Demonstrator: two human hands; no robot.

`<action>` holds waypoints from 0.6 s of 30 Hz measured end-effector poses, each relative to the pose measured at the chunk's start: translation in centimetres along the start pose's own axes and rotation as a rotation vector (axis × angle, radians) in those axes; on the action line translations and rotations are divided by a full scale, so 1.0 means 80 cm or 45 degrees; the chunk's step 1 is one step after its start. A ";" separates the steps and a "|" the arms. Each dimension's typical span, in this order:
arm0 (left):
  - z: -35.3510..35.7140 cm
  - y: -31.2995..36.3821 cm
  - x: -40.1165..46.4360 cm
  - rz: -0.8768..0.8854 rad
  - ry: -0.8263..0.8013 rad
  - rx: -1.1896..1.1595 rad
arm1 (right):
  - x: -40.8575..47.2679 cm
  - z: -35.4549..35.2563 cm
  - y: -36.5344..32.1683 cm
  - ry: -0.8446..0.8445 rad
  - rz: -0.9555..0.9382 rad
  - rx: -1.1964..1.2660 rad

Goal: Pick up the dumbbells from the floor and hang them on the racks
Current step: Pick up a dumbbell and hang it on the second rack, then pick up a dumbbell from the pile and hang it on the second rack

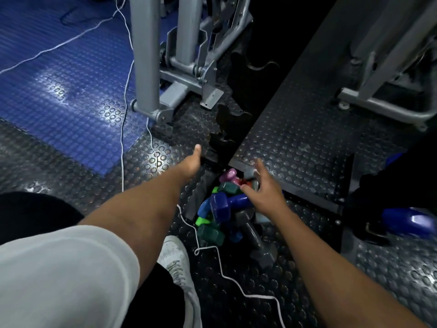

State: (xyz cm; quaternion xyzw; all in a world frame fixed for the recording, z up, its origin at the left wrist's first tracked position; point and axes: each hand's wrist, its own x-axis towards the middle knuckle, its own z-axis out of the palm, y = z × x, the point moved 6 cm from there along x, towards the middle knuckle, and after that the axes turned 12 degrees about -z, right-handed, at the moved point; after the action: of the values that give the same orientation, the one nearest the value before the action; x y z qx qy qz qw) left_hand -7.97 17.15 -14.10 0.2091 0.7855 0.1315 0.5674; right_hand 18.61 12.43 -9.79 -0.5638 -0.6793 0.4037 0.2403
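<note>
Dumbbells piled on studded floor by foot, probably heavy, rigid, slick-coated; best taken by narrow handle; right hand spread above pile, grasping nothing; left hand grip hidden, cannot tell.

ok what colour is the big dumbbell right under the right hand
Dark blue dumbbell, just under the right hand; head view.
</note>
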 end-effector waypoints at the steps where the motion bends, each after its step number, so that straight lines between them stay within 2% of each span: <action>1: 0.006 -0.005 -0.021 0.006 0.004 -0.031 | -0.008 -0.009 -0.001 0.033 0.009 0.026; 5: 0.024 -0.037 -0.059 -0.004 0.019 -0.062 | -0.047 -0.040 0.006 0.321 0.045 0.143; 7: 0.029 -0.052 -0.071 -0.042 0.041 -0.054 | -0.073 -0.058 0.017 0.509 0.121 0.151; 9: 0.037 -0.064 -0.075 -0.078 0.021 -0.037 | -0.095 -0.067 0.028 0.597 0.210 0.201; 12: 0.044 -0.083 -0.084 -0.118 -0.015 -0.023 | -0.114 -0.067 0.044 0.590 0.313 0.206; 18: 0.076 -0.095 -0.088 -0.154 -0.192 0.088 | -0.109 -0.046 0.054 0.376 0.403 0.252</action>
State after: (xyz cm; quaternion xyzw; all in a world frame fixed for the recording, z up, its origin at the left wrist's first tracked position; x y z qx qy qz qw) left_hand -1.65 6.90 -13.52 0.1903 0.7559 0.0538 0.6242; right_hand 26.14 5.24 -10.16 -0.6899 -0.4971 0.4141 0.3247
